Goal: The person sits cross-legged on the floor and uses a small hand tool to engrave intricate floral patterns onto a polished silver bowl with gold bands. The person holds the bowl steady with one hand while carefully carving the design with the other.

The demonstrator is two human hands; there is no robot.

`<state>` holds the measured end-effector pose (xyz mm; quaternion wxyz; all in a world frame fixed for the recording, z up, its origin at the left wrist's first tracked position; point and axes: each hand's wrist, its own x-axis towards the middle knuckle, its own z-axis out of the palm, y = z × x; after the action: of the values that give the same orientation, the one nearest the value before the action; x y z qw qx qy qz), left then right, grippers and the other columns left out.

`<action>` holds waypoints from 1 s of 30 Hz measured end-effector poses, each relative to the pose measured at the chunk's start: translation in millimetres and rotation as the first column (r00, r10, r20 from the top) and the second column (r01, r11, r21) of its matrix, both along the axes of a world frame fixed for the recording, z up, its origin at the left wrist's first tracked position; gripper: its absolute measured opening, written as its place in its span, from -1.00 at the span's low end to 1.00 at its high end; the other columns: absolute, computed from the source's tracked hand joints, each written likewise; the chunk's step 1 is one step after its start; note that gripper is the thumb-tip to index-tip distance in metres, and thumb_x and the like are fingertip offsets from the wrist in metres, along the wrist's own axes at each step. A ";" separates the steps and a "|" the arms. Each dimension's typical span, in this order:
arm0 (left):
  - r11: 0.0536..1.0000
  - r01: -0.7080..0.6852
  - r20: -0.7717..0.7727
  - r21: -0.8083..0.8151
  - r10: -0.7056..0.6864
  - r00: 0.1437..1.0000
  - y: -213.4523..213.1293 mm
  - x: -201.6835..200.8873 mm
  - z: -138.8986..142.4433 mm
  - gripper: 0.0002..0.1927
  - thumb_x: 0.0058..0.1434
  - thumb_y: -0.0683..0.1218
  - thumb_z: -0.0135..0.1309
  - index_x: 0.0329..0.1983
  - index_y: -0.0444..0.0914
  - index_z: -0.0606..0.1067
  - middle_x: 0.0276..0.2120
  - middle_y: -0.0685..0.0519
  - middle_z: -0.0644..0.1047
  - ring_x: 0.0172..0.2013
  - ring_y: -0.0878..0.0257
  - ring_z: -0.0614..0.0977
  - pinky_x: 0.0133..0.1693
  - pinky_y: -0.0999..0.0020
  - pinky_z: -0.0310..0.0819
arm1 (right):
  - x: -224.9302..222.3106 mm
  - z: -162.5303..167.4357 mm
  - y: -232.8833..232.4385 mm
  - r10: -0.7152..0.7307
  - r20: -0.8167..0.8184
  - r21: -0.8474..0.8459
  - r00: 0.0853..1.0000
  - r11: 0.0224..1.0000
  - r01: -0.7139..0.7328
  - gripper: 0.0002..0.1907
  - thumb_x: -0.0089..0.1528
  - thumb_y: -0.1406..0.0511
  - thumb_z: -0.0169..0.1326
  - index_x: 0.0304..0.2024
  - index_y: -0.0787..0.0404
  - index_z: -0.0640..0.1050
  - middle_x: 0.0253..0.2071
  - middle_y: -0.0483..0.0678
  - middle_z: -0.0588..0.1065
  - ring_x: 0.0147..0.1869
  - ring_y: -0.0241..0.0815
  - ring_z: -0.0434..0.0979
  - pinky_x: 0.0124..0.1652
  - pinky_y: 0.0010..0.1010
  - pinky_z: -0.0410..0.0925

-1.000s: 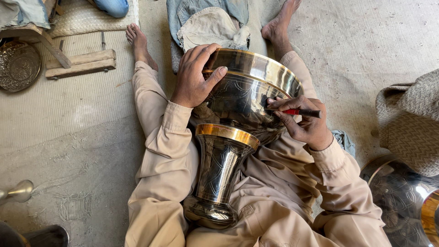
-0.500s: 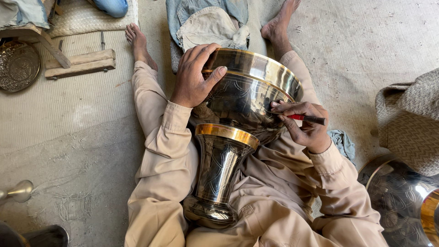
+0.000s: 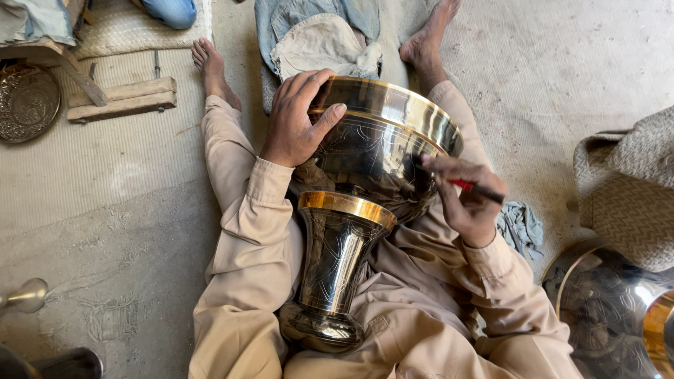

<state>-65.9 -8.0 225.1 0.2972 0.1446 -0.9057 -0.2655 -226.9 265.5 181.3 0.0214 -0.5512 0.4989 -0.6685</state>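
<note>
I see the engraved metal vase (image 3: 365, 203) lying across the lap, its bowl toward the far side. My left hand (image 3: 298, 119) spreads flat over its rim, while my right hand (image 3: 467, 200) pinches a red-handled tool (image 3: 472, 187) against the bowl's right side.

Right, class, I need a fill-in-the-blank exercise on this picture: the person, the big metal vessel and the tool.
1. The left hand rests on the vessel's ____, near its gold rim.
2. The right hand holds a thin tool with a ____ band against the bowl.
3. The vessel lies tilted across the person's ____, foot end nearest the camera.
4. A round engraved plate lies on the floor at the picture's upper ____.

Missing words: bowl; red; lap; left
</note>
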 end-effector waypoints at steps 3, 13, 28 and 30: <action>1.000 0.010 -0.016 -0.019 -0.010 1.000 0.0 -1.3 -1.1 -0.26 0.44 0.39 -0.05 0.34 -0.30 0.42 0.17 -0.13 0.50 0.22 -0.06 0.46 0.31 0.05 0.24 | 2.3 2.4 -7.1 -0.068 0.056 0.048 0.996 0.997 0.066 -0.87 0.38 0.59 0.07 -0.12 0.41 0.39 -0.01 0.28 0.58 0.18 0.05 0.65 0.23 -0.15 0.53; 1.000 0.000 -0.007 -0.016 0.000 1.000 -2.0 -0.3 -4.2 -0.27 0.43 0.37 -0.02 0.33 -0.30 0.43 0.17 -0.14 0.50 0.22 -0.07 0.45 0.31 0.05 0.23 | 8.2 17.9 -20.8 -0.124 0.089 0.170 0.988 0.980 0.108 -0.87 0.39 0.59 0.09 -0.10 0.46 0.39 -0.07 0.27 0.60 0.12 -0.04 0.66 0.15 -0.32 0.53; 1.000 0.006 -0.007 -0.028 -0.006 1.000 1.3 -1.3 -1.6 -0.26 0.43 0.38 -0.04 0.33 -0.30 0.43 0.16 -0.13 0.50 0.20 -0.06 0.46 0.30 0.06 0.25 | 3.7 19.9 -16.4 -0.152 0.118 0.240 0.981 0.963 0.121 -0.89 0.38 0.57 0.12 -0.11 0.47 0.43 -0.11 0.20 0.60 0.04 -0.17 0.65 0.03 -0.46 0.52; 1.000 0.004 -0.007 -0.030 -0.004 1.000 1.5 -1.6 -1.6 -0.26 0.43 0.39 -0.04 0.33 -0.30 0.43 0.16 -0.13 0.50 0.21 -0.06 0.46 0.30 0.06 0.25 | 5.6 20.1 -15.8 -0.162 0.126 0.236 0.979 0.963 0.129 -0.89 0.38 0.57 0.13 -0.12 0.47 0.44 -0.13 0.20 0.60 0.02 -0.17 0.66 0.02 -0.46 0.52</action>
<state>-67.5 -6.5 223.6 0.3020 0.1374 -0.9087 -0.2532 -221.3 249.6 201.4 0.0709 -0.4573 0.6081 -0.6450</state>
